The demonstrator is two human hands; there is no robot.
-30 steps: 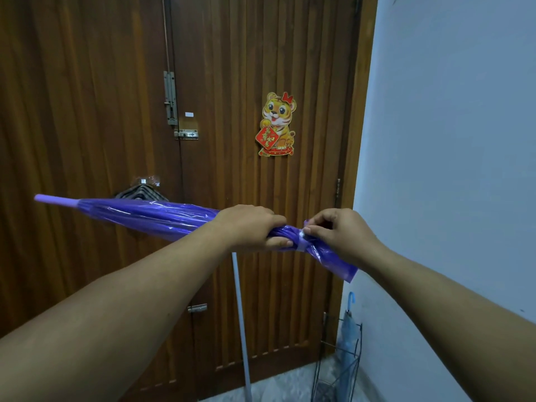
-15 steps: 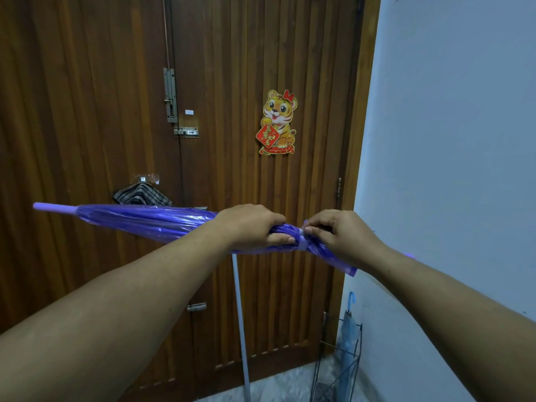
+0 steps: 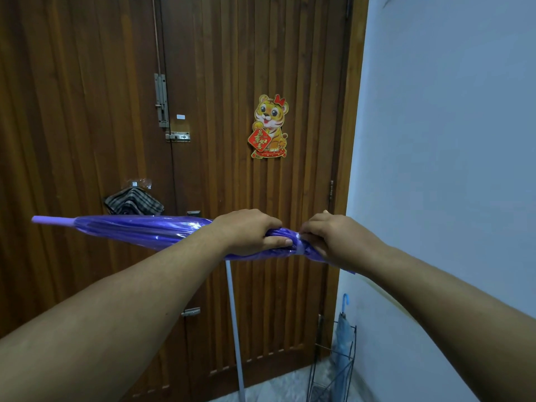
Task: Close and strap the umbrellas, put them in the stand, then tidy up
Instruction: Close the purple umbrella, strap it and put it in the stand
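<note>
A folded purple umbrella (image 3: 139,229) lies almost level in front of me, its pale tip pointing left. My left hand (image 3: 246,232) is wrapped around its gathered canopy. My right hand (image 3: 339,237) pinches the pale strap (image 3: 300,245) that circles the canopy, and covers the part beyond it. The handle end is hidden behind my right forearm. At the lower right a black wire stand (image 3: 333,361) holds a closed blue umbrella (image 3: 342,338) with a hooked handle.
A dark wooden double door (image 3: 87,111) fills the view ahead, with bolts and a tiger sticker (image 3: 269,127). A checked cloth (image 3: 133,203) hangs on the door. A white pole (image 3: 233,314) leans against it. A pale wall (image 3: 449,140) runs along the right.
The umbrella has levelled out, its tip dropping lower on the left. Both hands have stayed on the canopy and strap.
</note>
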